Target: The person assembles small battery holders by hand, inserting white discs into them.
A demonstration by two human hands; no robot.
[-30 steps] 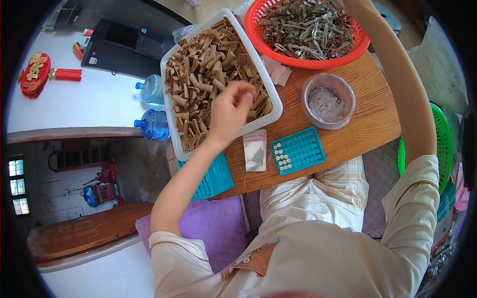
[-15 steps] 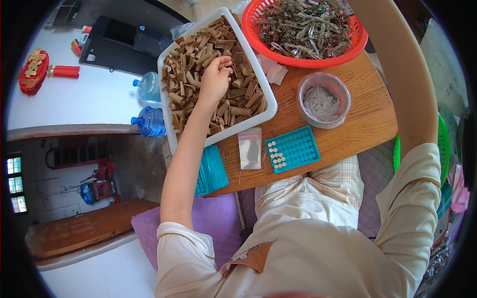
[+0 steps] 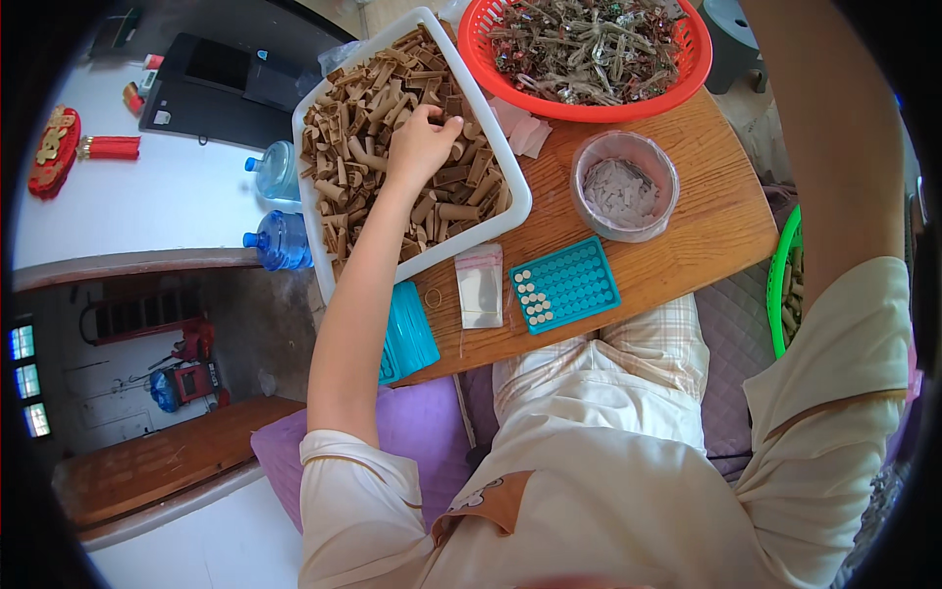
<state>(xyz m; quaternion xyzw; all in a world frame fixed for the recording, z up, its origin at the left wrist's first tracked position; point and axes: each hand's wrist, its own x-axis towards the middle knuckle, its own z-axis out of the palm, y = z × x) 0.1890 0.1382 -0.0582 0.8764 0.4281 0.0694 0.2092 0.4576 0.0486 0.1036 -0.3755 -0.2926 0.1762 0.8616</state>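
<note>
My left hand (image 3: 422,155) is over a heap of brown, curved and tube-shaped pieces (image 3: 368,123) in a white plastic bin (image 3: 469,245). Its fingers bend down toward the pieces, with the thumb standing apart from them; no held piece shows. My right arm (image 3: 834,128) stretches up along the right side, and its hand lies outside the picture. Closer to me on the wooden table (image 3: 721,211) lies a teal tray (image 3: 579,285) of small hollows, with several pale round pellets (image 3: 535,302) on its left side. Beside it is a clear plastic bag (image 3: 479,293).
A red basket (image 3: 579,111) of thin, shiny, wrapped-looking pieces stands at the far side. A lined round tub (image 3: 643,228) holds white scraps. Teal plastic pieces (image 3: 407,334) lie at the left table edge, near blue water jugs (image 3: 283,240). A green basket (image 3: 781,294) is at right.
The whole view has shifted slightly left. My left thumb has come away from the fingers over the heap. My right arm has swung outward, showing a grey stool and more of the green basket.
</note>
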